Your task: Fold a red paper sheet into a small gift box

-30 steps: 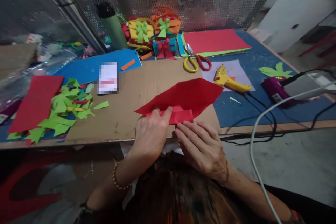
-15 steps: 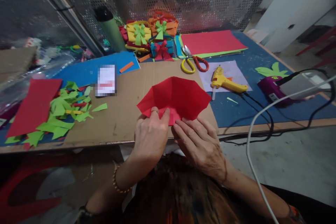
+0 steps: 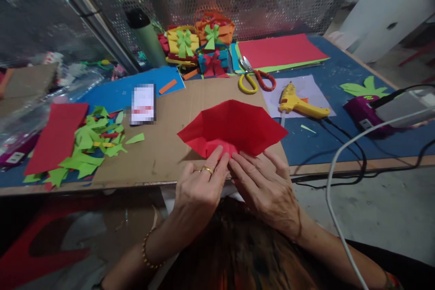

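A folded sheet of red paper [image 3: 234, 122] stands flared open like a fan on a piece of brown cardboard [image 3: 163, 154]. At its near edge, my left hand [image 3: 202, 181] presses the folded bottom strip with its fingertips; a gold ring shows on one finger. Close beside it, my right hand [image 3: 265, 190] has its fingers together on the same edge, just right of the middle. Both thumbs are hidden beneath the hands. The paper's far side rises away from me in creased panels.
Scissors [image 3: 253, 82] and a yellow glue gun [image 3: 301, 104] lie beyond the paper to the right. Green paper scraps [image 3: 90, 140] are heaped at left. Small paper baskets [image 3: 183, 45] and two bottles stand at the back. A white cable [image 3: 331, 176] crosses the right side.
My left hand's fingers have slid right along the near edge, closer to my right hand. The red paper's right side has spread wider. The whole view has shifted slightly.
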Demonstrator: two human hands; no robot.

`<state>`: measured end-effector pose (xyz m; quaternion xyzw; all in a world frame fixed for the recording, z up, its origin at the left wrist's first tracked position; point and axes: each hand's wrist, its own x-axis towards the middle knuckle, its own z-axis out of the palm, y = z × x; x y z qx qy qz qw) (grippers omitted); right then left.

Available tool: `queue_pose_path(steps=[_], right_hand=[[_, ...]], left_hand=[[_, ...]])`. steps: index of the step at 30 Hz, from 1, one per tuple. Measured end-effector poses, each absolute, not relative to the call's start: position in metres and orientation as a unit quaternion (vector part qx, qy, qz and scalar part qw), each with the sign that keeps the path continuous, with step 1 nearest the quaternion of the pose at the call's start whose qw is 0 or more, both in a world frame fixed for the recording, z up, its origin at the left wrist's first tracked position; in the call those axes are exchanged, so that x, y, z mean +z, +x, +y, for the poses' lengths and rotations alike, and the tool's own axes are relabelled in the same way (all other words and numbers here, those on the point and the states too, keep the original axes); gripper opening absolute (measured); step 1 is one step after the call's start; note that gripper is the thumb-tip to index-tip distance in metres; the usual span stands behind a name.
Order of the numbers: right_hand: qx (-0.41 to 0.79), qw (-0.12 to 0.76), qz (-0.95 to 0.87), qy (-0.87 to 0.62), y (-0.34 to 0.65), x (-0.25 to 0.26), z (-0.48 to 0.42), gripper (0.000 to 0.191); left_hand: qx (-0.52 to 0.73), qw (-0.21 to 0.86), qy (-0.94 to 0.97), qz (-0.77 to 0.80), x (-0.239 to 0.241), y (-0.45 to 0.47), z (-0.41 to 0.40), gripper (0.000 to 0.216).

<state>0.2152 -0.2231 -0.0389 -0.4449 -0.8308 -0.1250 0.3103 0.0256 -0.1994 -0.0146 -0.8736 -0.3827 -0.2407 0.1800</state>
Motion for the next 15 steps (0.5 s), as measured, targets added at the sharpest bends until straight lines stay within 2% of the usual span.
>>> queue_pose_path(steps=[7, 15], right_hand=[[-0.106, 0.312, -0.831, -0.448, 0.2168, -0.0392, -0.2224, 0.037], [-0.075, 0.318, -0.831, -0.450, 0.2198, -0.0412, -0.2202, 0.040]], left_hand=[[-0.197, 0.183, -0.875, -0.403, -0.0212, 0.0284, -0.2023, 0.038], [-0.157, 0.132, -0.888, -0.413, -0.0212, 0.0233, -0.2021, 0.043]])
